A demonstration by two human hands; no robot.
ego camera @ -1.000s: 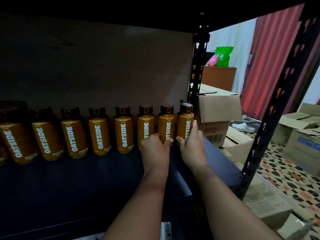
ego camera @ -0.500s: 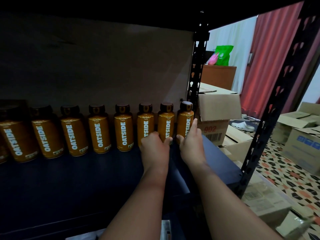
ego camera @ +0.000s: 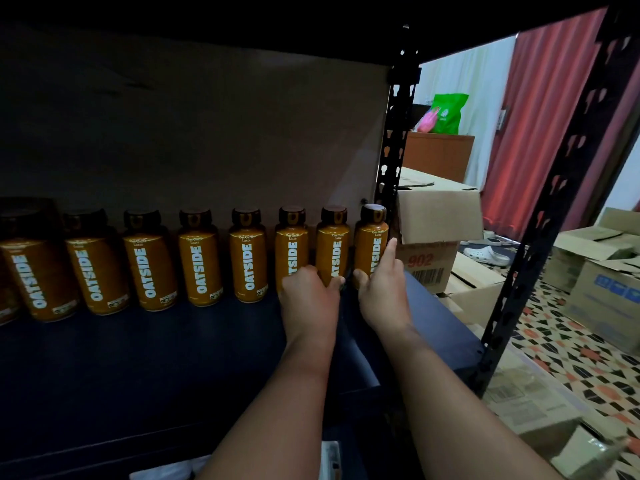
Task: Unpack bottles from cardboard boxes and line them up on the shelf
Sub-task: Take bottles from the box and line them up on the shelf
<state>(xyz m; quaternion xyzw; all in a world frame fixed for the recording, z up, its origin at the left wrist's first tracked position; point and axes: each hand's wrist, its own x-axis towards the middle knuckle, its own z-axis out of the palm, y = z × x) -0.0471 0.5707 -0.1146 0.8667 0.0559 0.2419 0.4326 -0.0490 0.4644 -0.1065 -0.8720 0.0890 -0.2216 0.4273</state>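
Observation:
Several orange OATSIDE bottles (ego camera: 201, 265) with dark caps stand upright in a row along the back of the dark shelf board (ego camera: 173, 358). My right hand (ego camera: 381, 292) holds the last bottle on the right (ego camera: 372, 233), thumb on its left side and index finger straight up its right side. My left hand (ego camera: 310, 296) grips the lower part of the neighbouring bottle (ego camera: 332, 237), its thumb across the front. Both bottles stand on the board, in line with the others. Each hand hides the bottom of its bottle.
A black slotted post (ego camera: 394, 150) rises just right of the last bottle, and another post (ego camera: 540, 237) stands at the shelf's front corner. An open cardboard box (ego camera: 436, 216) sits beyond the post. More boxes (ego camera: 606, 289) and flattened cardboard (ego camera: 540, 410) lie on the patterned floor.

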